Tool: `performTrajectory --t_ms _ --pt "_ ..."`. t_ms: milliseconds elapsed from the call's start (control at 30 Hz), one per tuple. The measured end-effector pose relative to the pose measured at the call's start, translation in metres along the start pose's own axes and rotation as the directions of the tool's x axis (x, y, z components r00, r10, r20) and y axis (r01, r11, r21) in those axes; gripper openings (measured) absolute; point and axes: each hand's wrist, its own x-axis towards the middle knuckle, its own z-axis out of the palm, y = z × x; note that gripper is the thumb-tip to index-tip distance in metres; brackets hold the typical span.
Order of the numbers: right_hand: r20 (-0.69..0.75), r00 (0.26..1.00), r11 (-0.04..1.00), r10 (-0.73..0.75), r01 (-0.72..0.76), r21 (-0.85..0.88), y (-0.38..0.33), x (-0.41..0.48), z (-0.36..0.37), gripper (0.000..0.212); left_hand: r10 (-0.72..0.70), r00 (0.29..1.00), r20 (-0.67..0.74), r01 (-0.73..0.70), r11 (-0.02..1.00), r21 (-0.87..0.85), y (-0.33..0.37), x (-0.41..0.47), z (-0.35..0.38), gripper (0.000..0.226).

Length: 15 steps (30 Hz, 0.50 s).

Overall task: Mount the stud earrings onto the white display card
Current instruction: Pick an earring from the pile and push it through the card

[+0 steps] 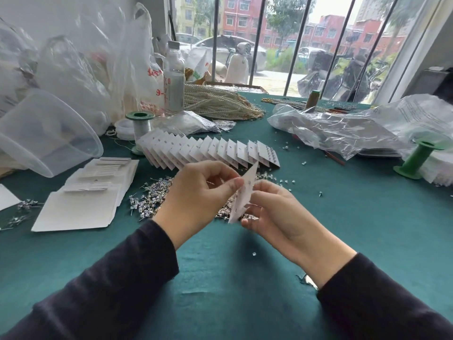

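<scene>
card: white display card (245, 192) was held tilted, nearly edge-on, above the green table (220, 278), over the loose stud earrings (149, 200).
left hand (196, 192): pinched the card's near edge, thumb against fingers.
right hand (274, 212): fingers curled round the card's lower part from behind; possibly a stud at the fingertips, too blurred to tell.
background: row of cards (210, 150) fanned just beyond the hands.

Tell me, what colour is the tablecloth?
The tablecloth is dark teal green, clearest in the head view.
</scene>
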Motion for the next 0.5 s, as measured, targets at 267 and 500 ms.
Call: performTrajectory --t_ms 267,500 --pt "-0.013 0.803 0.456 -0.595 0.325 -0.829 -0.002 -0.004 0.0 0.016 -0.32 0.882 0.347 0.452 0.783 -0.428 -0.003 0.001 -0.008 0.036" --pt "0.065 0.725 0.269 -0.686 0.336 -0.902 0.001 -0.003 -0.003 0.004 -0.418 0.815 0.4 0.556 0.758 -0.342 -0.003 0.002 -0.011 0.011"
